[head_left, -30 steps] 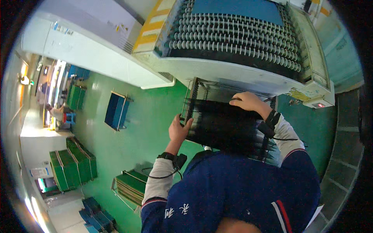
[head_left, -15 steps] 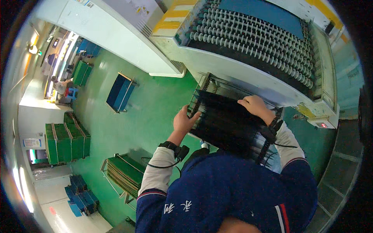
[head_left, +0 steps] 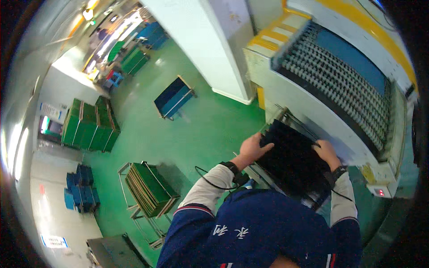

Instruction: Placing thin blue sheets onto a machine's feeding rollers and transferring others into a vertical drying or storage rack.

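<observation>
In front of me, a tight stack of thin black panels [head_left: 292,156] stands in a metal rack [head_left: 292,119] beside the roller machine. My left hand [head_left: 254,148] is closed on the stack's left edge, its thumb lying over the top. At the right edge, my right hand [head_left: 327,154] grips the panels with its fingers curled over them. My body and the stack hide the lower part of the rack. Both wrists carry dark bands with black cables.
The machine with rows of rollers [head_left: 335,85] borders the rack at the upper right. A blue cart [head_left: 175,99] stands on the green floor, and a rack of green boards [head_left: 152,190] is at lower left. Against the left wall sit green stacks [head_left: 89,127] and blue bins [head_left: 82,190].
My view has turned, so the surroundings sit differently in the picture. The right hand has gone from the top of the panels to their right edge; the left hand has closed on the left edge.
</observation>
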The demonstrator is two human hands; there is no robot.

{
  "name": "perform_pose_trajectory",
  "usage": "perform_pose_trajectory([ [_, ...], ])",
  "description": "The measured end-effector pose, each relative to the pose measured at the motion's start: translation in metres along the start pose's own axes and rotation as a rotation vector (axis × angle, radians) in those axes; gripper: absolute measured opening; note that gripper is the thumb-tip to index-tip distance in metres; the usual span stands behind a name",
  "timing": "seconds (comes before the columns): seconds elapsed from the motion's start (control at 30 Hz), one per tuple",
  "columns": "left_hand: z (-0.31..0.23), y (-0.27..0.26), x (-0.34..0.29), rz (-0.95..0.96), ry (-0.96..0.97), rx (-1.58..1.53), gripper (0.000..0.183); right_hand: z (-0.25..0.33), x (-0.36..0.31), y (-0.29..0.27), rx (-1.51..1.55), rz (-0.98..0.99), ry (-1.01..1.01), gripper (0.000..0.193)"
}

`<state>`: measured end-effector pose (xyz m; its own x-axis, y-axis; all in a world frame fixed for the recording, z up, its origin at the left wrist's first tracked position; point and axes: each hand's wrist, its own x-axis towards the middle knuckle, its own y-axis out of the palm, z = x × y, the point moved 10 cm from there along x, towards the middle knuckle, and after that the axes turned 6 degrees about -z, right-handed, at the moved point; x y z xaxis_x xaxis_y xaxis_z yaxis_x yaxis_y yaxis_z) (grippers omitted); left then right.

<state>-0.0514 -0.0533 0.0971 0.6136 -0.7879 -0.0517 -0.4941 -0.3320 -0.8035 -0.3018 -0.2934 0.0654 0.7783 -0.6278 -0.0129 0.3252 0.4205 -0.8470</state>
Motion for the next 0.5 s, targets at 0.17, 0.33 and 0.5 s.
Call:
perform_pose_trajectory([
  [0.17, 0.004, -0.001, -0.007, -0.006, 0.018, -0.002, 0.071, -0.012, -0.002, 0.016, -0.089, 0.021, 0.007, 0.03],
  [0.33, 0.005, -0.004, -0.013, 0.037, 0.004, -0.055, 0.072, -0.008, -0.007, 0.021, -0.241, 0.043, -0.016, 0.029],
  [0.5, 0.004, -0.007, -0.017, 0.018, 0.023, -0.076, 0.066, 0.013, -0.012, -0.013, -0.215, -0.11, -0.06, 0.031],
])
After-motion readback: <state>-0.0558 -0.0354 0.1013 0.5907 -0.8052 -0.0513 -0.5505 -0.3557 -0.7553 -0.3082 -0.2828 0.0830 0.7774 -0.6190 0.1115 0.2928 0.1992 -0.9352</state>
